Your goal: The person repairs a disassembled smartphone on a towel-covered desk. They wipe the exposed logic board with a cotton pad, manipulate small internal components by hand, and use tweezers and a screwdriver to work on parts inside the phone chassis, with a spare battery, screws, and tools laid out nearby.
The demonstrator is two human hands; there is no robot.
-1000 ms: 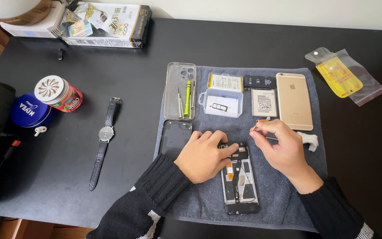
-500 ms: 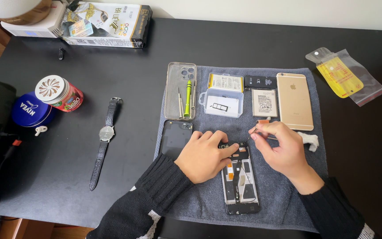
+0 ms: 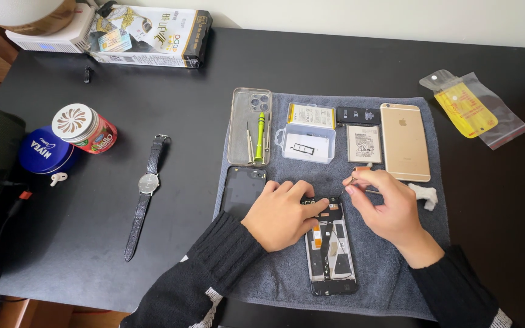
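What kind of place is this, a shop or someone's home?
Probably a home desk used for phone repair: an opened phone lies on a grey towel beside small screwdrivers, while a wristwatch and a cream tin sit on the black table.

Wristwatch [image 3: 147, 193], gold phone [image 3: 404, 141], perhaps a battery [image 3: 364, 144]

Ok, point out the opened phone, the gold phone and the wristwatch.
opened phone [image 3: 330, 255], head view, on its exposed insides below the left hand.
gold phone [image 3: 404, 141], head view, on the middle of its back.
wristwatch [image 3: 148, 183], head view, on its round dial.
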